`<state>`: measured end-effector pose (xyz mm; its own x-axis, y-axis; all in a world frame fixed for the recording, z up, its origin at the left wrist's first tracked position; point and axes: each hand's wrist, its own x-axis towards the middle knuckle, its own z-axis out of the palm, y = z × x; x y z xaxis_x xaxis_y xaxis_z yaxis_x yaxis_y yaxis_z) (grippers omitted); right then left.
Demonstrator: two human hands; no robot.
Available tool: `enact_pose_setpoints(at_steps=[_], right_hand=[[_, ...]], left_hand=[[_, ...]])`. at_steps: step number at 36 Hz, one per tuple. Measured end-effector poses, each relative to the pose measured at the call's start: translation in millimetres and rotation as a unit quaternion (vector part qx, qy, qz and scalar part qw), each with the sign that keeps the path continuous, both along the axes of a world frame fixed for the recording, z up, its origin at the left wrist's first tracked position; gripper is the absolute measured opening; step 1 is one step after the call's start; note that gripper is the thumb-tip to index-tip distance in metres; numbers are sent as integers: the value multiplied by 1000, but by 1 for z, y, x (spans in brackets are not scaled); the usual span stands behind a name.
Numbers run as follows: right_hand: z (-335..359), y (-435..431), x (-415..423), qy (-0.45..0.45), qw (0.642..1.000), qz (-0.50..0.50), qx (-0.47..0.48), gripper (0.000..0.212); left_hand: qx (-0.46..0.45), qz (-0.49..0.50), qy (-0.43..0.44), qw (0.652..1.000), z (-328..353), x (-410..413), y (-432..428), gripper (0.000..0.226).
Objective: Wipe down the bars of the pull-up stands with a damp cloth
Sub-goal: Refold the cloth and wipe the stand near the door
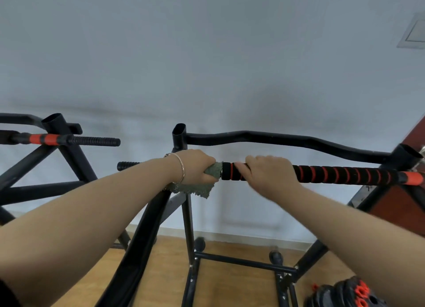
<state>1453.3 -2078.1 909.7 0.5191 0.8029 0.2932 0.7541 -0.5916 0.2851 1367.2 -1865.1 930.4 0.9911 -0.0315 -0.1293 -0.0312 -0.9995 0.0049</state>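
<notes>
A left hand gripping a grey-green terry cloth hides most of the fabric and the stretch of black foam-wrapped pull-up bar with orange spiral stripes beneath it. The forearm covers more of the bar. The right hand, blurred, curls over the bar with its fingertips out of sight behind it. The bar's orange end runs off the right edge. A second black stand is cut by the left edge. A black-and-orange object at the bottom is too cropped to identify.
</notes>
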Motion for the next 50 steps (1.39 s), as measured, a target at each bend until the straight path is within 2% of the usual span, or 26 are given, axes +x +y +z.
enact_pose_setpoints(at_steps=[4,6,8,9,11,13,14,15,16,18,19,20,24,28,30,31,33,34,36,38,40,41,42,46,49,50], right_hand=[[-24,-6,6,-59,988,33,137,53],[-19,0,11,-74,993,12,90,46],[-6,7,13,-54,998,32,-1,26],[3,8,15,3,999,42,-19,25],[27,12,18,224,973,-31,-40,40],[44,20,25,482,868,-119,-14,54],[49,22,27,537,833,-134,4,57],[50,23,28,540,831,-133,1,56],[49,23,26,501,856,-124,-10,51],[29,14,21,254,964,-62,-42,24],[14,6,16,104,994,-18,-34,12],[1,-1,10,17,1000,8,-19,11],[-25,-10,12,-39,989,60,130,46],[-4,6,14,-10,999,4,30,61],[11,11,23,89,996,-6,-22,52],[22,12,27,198,979,-39,-41,49],[40,15,34,451,885,-109,-47,52],[46,16,37,530,837,-128,-46,54],[52,18,41,567,809,-144,-46,55],[46,18,37,486,864,-127,-28,53],[25,8,32,205,978,-33,-12,34],[11,0,27,64,998,15,8,24],[-2,-10,22,-15,998,38,45,24],[-24,-22,20,-40,991,44,122,48],[-6,-8,21,-21,1000,0,21,36],[2,-3,24,43,999,0,17,28]], left_hand=[[-31,5,9,999,-1,4,1,36],[-34,15,8,999,-1,4,2,36],[-10,19,2,1000,-1,4,1,36],[9,19,-8,1000,-3,3,0,36],[43,15,-39,998,-7,1,-1,35],[44,11,-55,997,-9,-2,-1,34],[37,10,-49,998,-8,-2,-1,34],[28,10,-37,999,-7,-2,0,34],[20,10,-24,999,-5,-1,0,35],[7,4,-8,1000,-2,1,1,38],[1,2,-5,1000,-1,2,1,39],[-8,1,-4,1000,-1,2,2,39],[-33,2,-3,999,0,3,1,38],[-23,6,-5,1000,2,5,2,41],[-2,2,-11,1000,1,5,2,44],[7,0,-18,1000,-1,6,2,43],[11,0,-32,999,-5,5,1,42],[10,1,-33,999,-6,5,1,42],[9,1,-24,1000,-4,4,0,42],[5,-3,-19,1000,-3,5,0,42],[0,-7,-17,1000,-2,6,0,46],[-2,-7,-15,1000,-2,6,1,47],[-5,-5,-13,1000,-2,7,1,48],[-22,-1,-6,1000,-1,5,0,48],[-46,23,-5,999,0,5,1,44],[-55,25,-11,998,2,6,1,43]])
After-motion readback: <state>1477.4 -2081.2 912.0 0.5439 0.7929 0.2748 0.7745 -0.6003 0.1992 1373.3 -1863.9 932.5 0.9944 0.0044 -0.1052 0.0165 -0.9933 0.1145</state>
